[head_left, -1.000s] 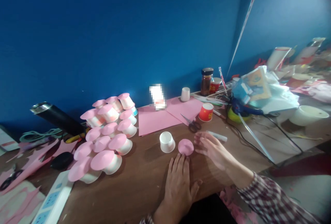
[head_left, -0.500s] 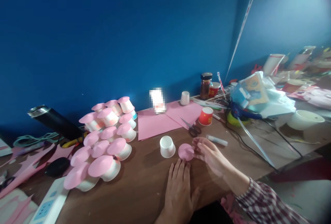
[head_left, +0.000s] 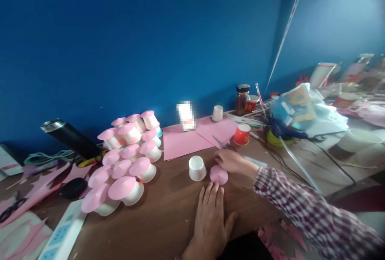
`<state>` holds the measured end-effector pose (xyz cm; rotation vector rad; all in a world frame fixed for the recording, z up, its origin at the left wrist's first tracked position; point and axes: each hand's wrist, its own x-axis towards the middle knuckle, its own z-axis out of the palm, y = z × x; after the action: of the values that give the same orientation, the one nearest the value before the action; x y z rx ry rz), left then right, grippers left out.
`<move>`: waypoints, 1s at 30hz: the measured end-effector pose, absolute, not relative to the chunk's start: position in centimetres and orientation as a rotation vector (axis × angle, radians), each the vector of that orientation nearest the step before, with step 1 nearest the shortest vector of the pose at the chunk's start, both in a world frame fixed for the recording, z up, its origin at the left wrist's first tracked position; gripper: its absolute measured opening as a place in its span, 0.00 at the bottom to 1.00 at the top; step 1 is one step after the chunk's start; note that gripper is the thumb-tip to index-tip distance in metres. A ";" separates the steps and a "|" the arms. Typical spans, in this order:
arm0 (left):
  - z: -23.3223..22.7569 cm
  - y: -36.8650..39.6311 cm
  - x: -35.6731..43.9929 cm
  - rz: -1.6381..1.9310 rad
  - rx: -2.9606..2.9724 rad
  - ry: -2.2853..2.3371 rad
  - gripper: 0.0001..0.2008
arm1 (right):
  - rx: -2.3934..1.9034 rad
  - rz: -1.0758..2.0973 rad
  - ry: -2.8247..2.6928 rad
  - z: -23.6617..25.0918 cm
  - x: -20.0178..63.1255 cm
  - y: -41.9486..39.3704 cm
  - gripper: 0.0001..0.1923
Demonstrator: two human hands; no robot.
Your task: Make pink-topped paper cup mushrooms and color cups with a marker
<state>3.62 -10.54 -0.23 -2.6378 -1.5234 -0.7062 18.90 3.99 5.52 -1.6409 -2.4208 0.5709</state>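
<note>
Brown wooden table (head_left: pixel 168 216), blue wall (head_left: pixel 135 51)

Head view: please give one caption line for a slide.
Left hand flat on the table; right hand by a pink disc.

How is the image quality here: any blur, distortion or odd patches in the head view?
Head view: wide-angle bending toward the edges; the right side around the white bowl is soft and washed out; the right hand and checked sleeve look slightly smeared; a pixelated patch stands by the blue wall; the left hand is fairly sharp.
</note>
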 end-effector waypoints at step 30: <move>-0.1 -10.4 3.9 -0.701 -2.690 -1.614 0.27 | -1.441 0.717 -2.805 7.0 17.6 4.1 0.12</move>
<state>3.87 -10.45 -0.10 -2.6897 -1.6138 -0.7010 17.60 4.14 6.97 -1.4415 -2.8050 0.7170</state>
